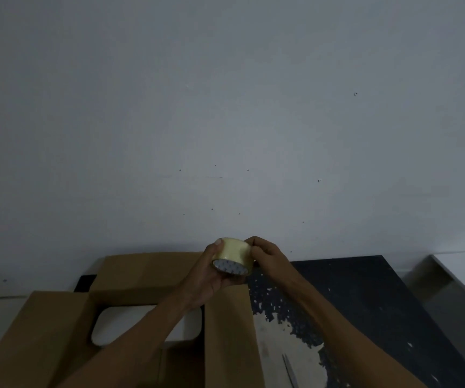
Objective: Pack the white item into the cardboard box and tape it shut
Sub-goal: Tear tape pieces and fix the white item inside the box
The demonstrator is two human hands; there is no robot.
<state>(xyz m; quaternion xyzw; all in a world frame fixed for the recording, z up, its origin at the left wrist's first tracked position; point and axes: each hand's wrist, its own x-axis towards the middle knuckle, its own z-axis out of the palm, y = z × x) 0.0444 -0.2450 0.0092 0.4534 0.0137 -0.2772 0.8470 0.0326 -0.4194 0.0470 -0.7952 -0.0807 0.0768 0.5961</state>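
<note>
Both hands grip tape roll (raised)

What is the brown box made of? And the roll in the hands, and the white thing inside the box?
The box looks like cardboard: matte brown, with flat flaps folded open. The tape roll seems clear, glossy plastic film, yellowish, round a pale core. The white item looks smooth with rounded corners, perhaps plastic or foam; the dim light leaves it open.
</note>
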